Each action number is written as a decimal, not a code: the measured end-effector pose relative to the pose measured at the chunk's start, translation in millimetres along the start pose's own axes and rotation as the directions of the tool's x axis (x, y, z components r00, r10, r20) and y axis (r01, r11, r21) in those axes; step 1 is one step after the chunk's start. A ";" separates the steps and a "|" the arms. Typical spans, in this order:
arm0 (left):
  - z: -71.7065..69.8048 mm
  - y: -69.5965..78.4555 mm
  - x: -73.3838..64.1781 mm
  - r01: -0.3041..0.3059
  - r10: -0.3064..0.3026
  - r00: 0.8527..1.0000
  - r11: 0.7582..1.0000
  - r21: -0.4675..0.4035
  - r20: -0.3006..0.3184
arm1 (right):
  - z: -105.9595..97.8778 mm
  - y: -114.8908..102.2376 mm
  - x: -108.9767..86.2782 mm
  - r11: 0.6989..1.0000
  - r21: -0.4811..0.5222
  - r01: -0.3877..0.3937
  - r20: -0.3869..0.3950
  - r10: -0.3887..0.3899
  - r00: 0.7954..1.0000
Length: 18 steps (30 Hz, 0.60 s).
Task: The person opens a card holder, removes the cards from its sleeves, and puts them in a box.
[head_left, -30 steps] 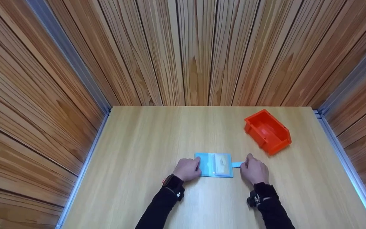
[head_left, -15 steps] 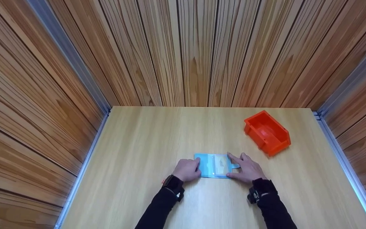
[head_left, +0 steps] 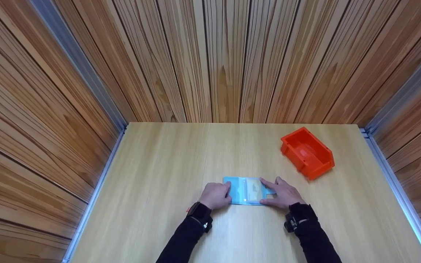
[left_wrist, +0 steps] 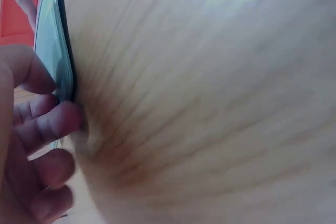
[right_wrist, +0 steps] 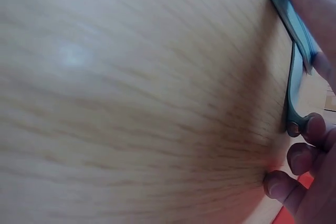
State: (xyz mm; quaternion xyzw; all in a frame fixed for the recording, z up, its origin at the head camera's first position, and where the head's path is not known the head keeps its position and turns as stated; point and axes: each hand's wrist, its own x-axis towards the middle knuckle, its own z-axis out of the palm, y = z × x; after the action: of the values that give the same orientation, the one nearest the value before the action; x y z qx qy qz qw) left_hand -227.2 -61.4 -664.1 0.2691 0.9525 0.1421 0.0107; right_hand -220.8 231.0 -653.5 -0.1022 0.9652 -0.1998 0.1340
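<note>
A light blue card holder (head_left: 236, 190) lies spread flat on the table, with a pale card under a clear sleeve (head_left: 254, 189) on its right half. My left hand (head_left: 215, 195) pinches its left edge, thumb on top and fingers curled below. At the right edge, my right hand (head_left: 285, 194) rests its outstretched thumb and index finger near the two corners. The strap (right_wrist: 295, 80) sticks out between them, partly hidden in the head view. A round snap (right_wrist: 293, 128) shows at the strap's end in the right wrist view, against a fingertip.
An orange-red plastic bin (head_left: 308, 153) stands at the back right of the wooden table (head_left: 166, 157), turned at an angle. Wood-panelled walls (head_left: 225, 65) and metal rails (head_left: 93, 193) enclose the tabletop.
My right hand has let go of the strap's end and moved left, spreading thumb and index finger onto the card holder's right edge. The left hand has stayed in place.
</note>
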 end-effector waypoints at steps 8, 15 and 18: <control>9.3 25.9 13.2 0.215 -0.241 0.970 0.849 -0.482 0.008 | 0.6 1.5 0.1 1.000 0.007 -0.020 0.011 0.020 1.000; 11.4 42.9 27.7 0.401 -0.368 0.905 0.571 -0.717 0.213 | 2.1 0.9 0.3 0.999 0.014 -0.035 0.021 0.035 0.999; 10.4 47.0 32.2 0.457 -0.402 0.874 0.491 -0.742 0.272 | 2.5 2.3 0.2 0.999 0.009 -0.040 0.021 0.040 0.999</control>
State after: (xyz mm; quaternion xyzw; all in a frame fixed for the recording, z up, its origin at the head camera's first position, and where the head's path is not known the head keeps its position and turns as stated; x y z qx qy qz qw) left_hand -229.8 -3.8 -659.3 -0.0050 0.8262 0.5295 0.1923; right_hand -220.6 232.1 -656.7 -0.0844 0.9646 -0.2008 0.1485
